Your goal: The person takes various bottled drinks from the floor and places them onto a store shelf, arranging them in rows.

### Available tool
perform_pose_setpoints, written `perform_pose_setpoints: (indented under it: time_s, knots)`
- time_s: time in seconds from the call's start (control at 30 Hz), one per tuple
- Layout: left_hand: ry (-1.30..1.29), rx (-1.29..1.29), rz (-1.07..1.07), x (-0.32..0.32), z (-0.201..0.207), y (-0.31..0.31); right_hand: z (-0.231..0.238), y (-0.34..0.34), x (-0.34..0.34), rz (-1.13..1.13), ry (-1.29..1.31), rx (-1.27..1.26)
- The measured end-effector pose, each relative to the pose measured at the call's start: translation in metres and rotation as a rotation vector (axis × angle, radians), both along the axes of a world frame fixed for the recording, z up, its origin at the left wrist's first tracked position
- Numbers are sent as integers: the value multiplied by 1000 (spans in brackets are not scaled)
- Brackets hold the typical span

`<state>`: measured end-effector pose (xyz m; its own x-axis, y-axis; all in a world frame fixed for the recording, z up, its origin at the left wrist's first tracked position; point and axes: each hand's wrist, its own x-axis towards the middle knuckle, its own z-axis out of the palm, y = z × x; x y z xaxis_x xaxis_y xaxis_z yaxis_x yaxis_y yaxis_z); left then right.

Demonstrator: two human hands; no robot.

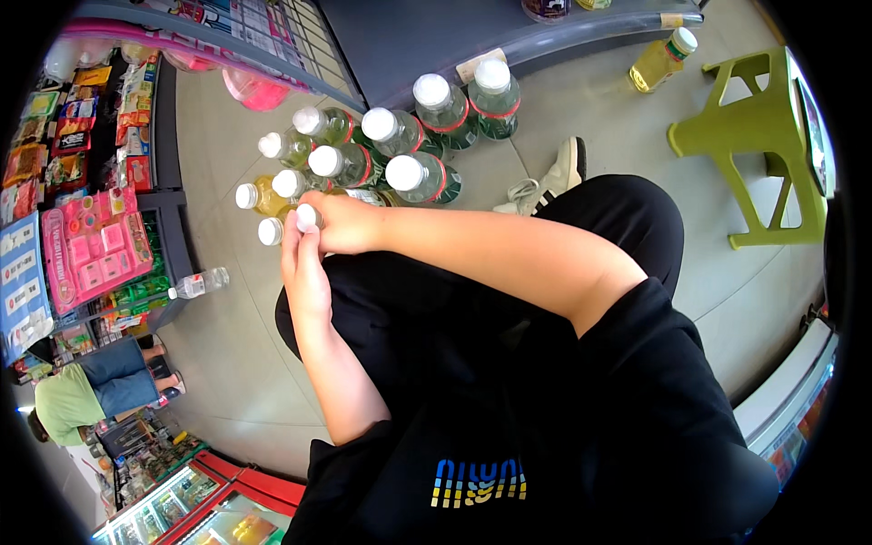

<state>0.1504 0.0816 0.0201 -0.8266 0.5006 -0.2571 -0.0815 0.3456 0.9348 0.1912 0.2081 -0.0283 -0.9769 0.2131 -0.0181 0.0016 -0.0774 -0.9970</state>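
Observation:
At the near edge of a group of drink bottles, both my hands meet around a white-capped bottle (309, 216). The thumb and fingers of my left hand (309, 280) are closed at its cap. My right hand (352, 223) reaches across from the right and curls against the same bottle, hiding most of its body. Just left of my fingers stand yellow-drink bottles, one with a white cap (271, 231) and another a little farther off (262, 194). Beyond my right hand are clear bottles with red bands, the nearest one (425, 176) beside my wrist.
A dark shelf base (400, 45) with a wire rack edges the far side. To the right stand a green stool (758, 136) and a lone yellow bottle (656, 67). A clear bottle (202, 283) lies near the left snack shelves. A person in green (73, 404) is farther off.

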Motion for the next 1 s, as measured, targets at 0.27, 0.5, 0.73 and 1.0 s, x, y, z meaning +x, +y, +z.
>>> perform_pose_setpoints:
  time_s: [0.27,0.5,0.73,1.0]
  knots:
    - [113,-120,-62,10,19,9,12,7,-1,116,-88,195]
    - [398,58,-98,23,66,42,83,56,14,155,122,390]
    - [391,470,-432,25,92,125,126,149,45,-100,201,200]
    - [618,533,-631,-7,84,278,120,229,83,-773,296,-226]
